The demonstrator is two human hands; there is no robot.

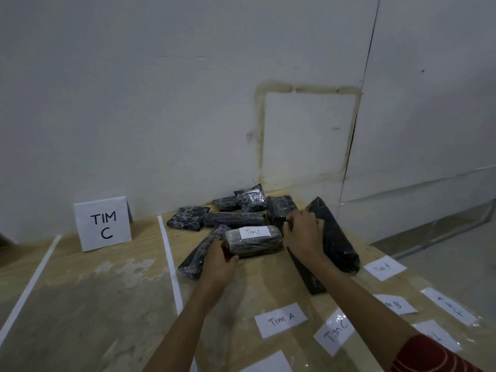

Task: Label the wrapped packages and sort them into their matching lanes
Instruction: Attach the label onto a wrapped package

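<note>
A dark wrapped package (253,241) bearing a white "Tim C" label (254,232) lies on the wooden table (112,291). My left hand (218,261) grips its left end and my right hand (303,233) grips its right end. Behind and beside it sits a pile of several more dark wrapped packages (233,218). A long one (335,236) lies just right of my right hand. A standing "TIM C" sign (103,224) marks the lane at the left.
White tape strips (170,264) divide the table into lanes. Loose paper labels lie at the front right: "Tim A" (281,320), "Tim C" (335,332), "Tim B" (394,304) and others. A white wall stands right behind the table.
</note>
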